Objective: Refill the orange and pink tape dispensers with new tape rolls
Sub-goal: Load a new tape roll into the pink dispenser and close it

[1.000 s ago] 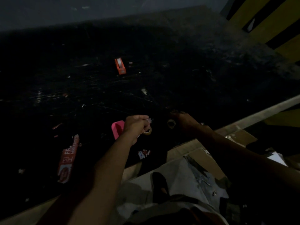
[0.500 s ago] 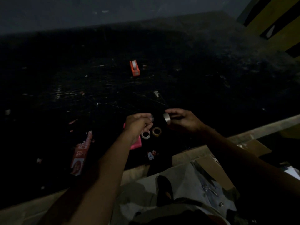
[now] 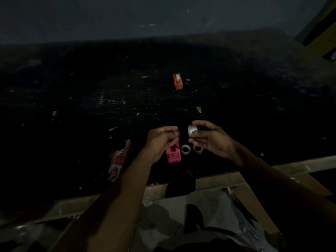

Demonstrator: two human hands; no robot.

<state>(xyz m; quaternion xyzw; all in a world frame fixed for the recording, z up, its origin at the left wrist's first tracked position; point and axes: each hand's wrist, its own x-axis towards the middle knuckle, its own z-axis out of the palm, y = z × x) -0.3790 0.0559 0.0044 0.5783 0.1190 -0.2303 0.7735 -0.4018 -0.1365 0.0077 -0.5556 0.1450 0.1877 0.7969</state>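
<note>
A tape roll (image 3: 192, 131) sits pinched in my right hand (image 3: 211, 140), fingers (image 3: 197, 133) closed around its rim, held above the dark worktop (image 3: 91, 99). My left hand (image 3: 160, 140) is curled beside it, its fingers nipping a small dark piece (image 3: 176, 132) I cannot make out. Just below my hands, the pink dispenser (image 3: 173, 154) lies on the worktop, with a white ring (image 3: 185, 149) and a yellowish roll (image 3: 197, 149) beside it. The orange dispenser (image 3: 177, 81) stands well apart, farther back. A red-and-white wrapper (image 3: 118, 161) lies to the left.
</note>
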